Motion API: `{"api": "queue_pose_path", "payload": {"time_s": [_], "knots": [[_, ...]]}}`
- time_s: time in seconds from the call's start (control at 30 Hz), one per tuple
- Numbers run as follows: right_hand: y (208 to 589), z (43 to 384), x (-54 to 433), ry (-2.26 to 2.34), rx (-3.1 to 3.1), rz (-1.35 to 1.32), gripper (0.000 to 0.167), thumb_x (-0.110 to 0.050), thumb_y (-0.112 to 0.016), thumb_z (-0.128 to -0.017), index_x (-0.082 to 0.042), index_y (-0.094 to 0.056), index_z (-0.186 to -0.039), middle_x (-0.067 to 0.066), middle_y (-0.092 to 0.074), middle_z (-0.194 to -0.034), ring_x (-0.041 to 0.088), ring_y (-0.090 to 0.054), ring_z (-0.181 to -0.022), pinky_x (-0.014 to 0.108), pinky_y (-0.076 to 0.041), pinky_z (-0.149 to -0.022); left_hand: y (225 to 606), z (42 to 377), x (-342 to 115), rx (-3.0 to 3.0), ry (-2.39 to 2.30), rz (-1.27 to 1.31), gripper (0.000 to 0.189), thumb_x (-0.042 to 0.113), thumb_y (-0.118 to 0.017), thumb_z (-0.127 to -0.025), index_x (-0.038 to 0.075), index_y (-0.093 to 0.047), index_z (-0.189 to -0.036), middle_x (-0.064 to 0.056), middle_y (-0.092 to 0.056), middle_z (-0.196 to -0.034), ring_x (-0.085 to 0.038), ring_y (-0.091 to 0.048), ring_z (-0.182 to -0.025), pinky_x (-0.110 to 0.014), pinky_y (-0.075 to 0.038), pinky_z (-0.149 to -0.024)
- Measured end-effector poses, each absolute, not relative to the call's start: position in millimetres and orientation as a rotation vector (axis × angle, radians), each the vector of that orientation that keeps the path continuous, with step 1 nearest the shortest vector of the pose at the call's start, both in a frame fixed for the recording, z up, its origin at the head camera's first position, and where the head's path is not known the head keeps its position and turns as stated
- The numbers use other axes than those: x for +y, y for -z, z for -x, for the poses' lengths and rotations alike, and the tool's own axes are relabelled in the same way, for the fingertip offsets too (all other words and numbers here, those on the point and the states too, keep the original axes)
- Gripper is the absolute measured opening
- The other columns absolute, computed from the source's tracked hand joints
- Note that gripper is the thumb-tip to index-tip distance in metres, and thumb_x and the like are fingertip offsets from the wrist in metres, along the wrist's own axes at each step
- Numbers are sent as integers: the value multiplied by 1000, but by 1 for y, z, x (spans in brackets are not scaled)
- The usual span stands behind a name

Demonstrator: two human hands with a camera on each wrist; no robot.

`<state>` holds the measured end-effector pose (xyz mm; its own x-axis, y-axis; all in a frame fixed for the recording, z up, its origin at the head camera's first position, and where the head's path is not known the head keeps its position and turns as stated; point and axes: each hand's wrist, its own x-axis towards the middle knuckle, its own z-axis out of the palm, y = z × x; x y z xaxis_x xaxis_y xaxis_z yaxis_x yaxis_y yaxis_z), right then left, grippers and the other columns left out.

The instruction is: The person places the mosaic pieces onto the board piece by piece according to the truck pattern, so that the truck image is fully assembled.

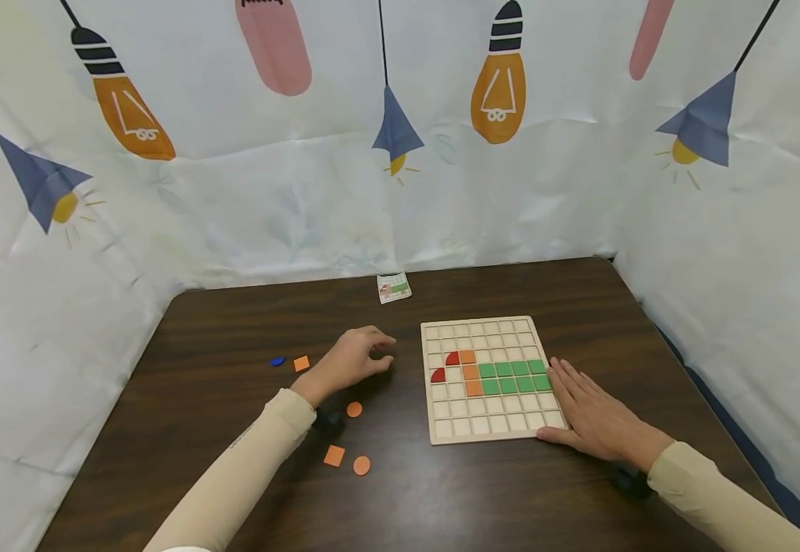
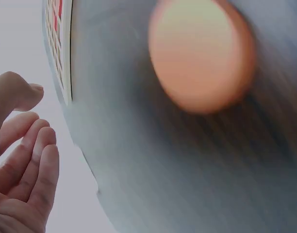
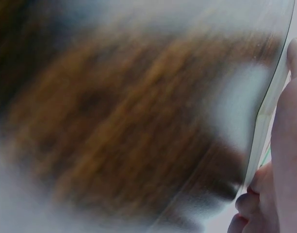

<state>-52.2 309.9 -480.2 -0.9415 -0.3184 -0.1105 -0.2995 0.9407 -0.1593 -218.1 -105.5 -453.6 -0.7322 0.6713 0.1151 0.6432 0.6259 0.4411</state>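
A pale wooden grid board lies on the table in the head view. In its cells sit several green squares, a column of orange squares and two red quarter-circles. My right hand rests against the board's right edge, fingers straight and thumb at the near corner. Left of the board, my left hand is over the table with fingers loosely bent. Nothing shows between its thumb and fingers in the left wrist view. Beneath that wrist lies an orange disc.
Loose on the left part of the table are orange square tiles, a second orange disc and a blue piece. A small printed card lies at the back edge, before a patterned cloth.
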Motion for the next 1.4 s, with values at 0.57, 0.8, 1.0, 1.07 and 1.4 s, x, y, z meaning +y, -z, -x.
{"api": "queue_pose_path", "payload": {"time_s": [0.57, 0.8, 1.0, 1.07, 1.4], "knots": [[478, 50, 310, 195, 2962, 457, 107, -73, -54, -94, 5, -25, -162, 27, -24, -169, 48, -28, -156, 63, -33, -121, 446, 232, -200, 2922, -719, -833, 37, 15, -74, -94, 0, -71, -127, -17, -73, -117, -31, -70, -102, -49, -61, -86], [478, 49, 309, 197, 2956, 453, 106, -72, -55, -95, 4, -24, -162, 27, -24, -170, 48, -28, -156, 64, -33, -121, 448, 233, -235, 2940, -659, -739, 38, 14, -73, -95, -1, -69, -130, -20, -71, -121, -35, -69, -105, -51, -60, -87], [479, 49, 309, 195, 2956, 460, 106, -71, -55, -95, 4, -23, -162, 27, -24, -170, 48, -29, -156, 64, -34, -120, 454, 232, -258, 2946, -637, -701, 37, 11, -72, -95, -3, -69, -128, -22, -70, -120, -37, -70, -104, -53, -60, -88], [479, 50, 309, 194, 2957, 462, 106, -71, -55, -95, 4, -23, -162, 27, -24, -170, 48, -29, -156, 64, -34, -120, 457, 232, -264, 2951, -625, -695, 36, 11, -72, -94, -4, -70, -128, -22, -71, -118, -37, -70, -103, -53, -60, -88], [477, 51, 306, 190, 2954, 463, 105, -70, -56, -95, 4, -23, -162, 27, -23, -170, 48, -28, -156, 64, -33, -121, 467, 232, -279, 2945, -604, -667, 34, 9, -72, -94, -3, -70, -126, -22, -71, -118, -37, -70, -104, -54, -59, -90]]}}
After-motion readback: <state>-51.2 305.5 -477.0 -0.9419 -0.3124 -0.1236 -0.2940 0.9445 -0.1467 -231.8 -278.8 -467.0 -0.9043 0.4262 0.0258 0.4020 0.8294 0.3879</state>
